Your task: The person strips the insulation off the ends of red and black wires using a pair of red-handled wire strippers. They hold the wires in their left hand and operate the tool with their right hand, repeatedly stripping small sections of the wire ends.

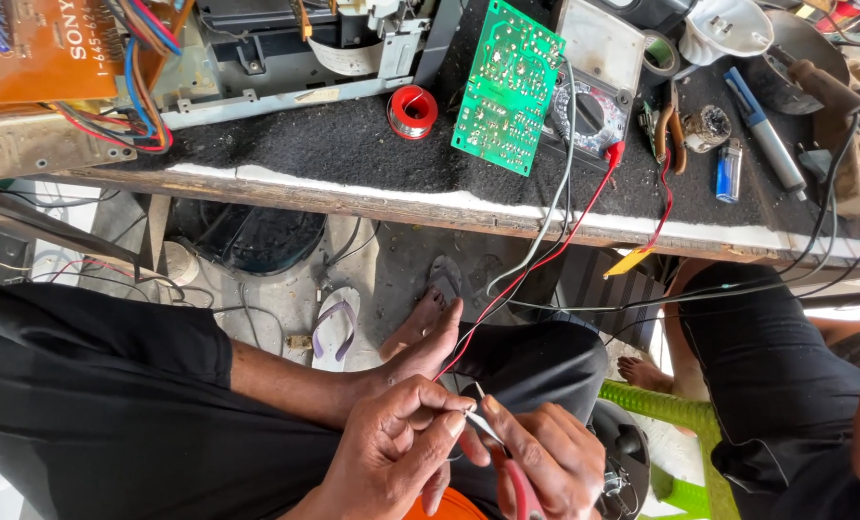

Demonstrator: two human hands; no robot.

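My left hand (396, 453) pinches the end of thin red and grey wires (536, 260) low in the view, over my lap. These wires run up to the edge of the workbench (353, 193). Beside it, touching, my right hand (555, 462) grips a small cutting tool with red handles (518, 486). The tool's metal tip (483, 424) meets the wire end between my left fingertips. Both hands are closed around what they hold.
On the black-topped bench lie a green circuit board (507, 87), a multimeter (591, 91), a red solder spool (412, 111), pliers (670, 130), a blue lighter (728, 169), a soldering iron (810, 82) and an orange-brown board (45, 48). Another person's leg (767, 356) is at right, by a green stool (656, 404).
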